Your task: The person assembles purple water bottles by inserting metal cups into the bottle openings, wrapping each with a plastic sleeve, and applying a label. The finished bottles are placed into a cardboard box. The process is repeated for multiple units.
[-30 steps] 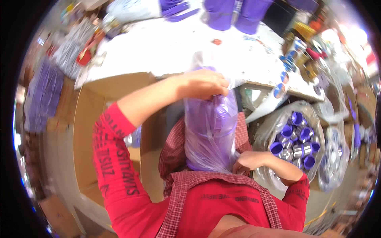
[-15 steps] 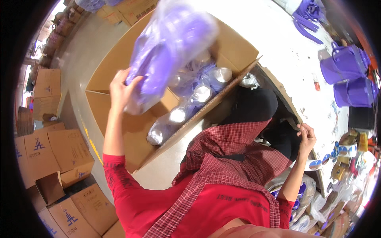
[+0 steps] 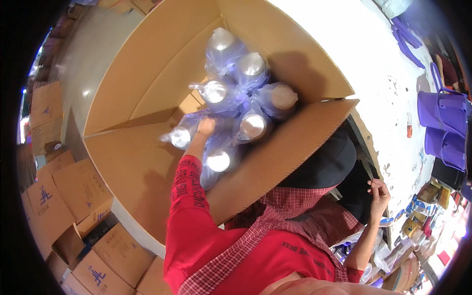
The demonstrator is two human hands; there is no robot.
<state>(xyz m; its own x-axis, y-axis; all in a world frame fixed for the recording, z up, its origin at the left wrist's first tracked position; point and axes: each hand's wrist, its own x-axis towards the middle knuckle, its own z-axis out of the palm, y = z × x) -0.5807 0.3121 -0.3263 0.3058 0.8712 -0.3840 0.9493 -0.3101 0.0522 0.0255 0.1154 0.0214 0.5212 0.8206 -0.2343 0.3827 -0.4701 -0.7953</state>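
My left hand [image 3: 206, 126] reaches down into a large open cardboard box [image 3: 123, 162]. Its fingers are closed on a purple item in clear plastic [image 3: 216, 130], partly hidden by the hand and its neighbours. Around it stand several bagged purple items with round silver ends [image 3: 252, 126], their ends facing up. One such bagged item [image 3: 181, 137] lies just left of my hand. Over by the torn edge of the white table, my right hand [image 3: 378, 194] is raised with its fingers pinched together; what they grip, if anything, is too small to name.
The white table [image 3: 364, 54] runs along the right side, with purple handled buckets [image 3: 445, 113], purple straps [image 3: 407, 42] and rolls of round stickers [image 3: 425, 207] on it. Closed cartons [image 3: 73, 191] are stacked at the left. My knees, under a red checked apron [image 3: 305, 199], are beside the box.
My left hand has lowered the bagged purple item from above the box down among the others. My view has shifted closer over the box. The right hand stays by the table edge, still pinched.
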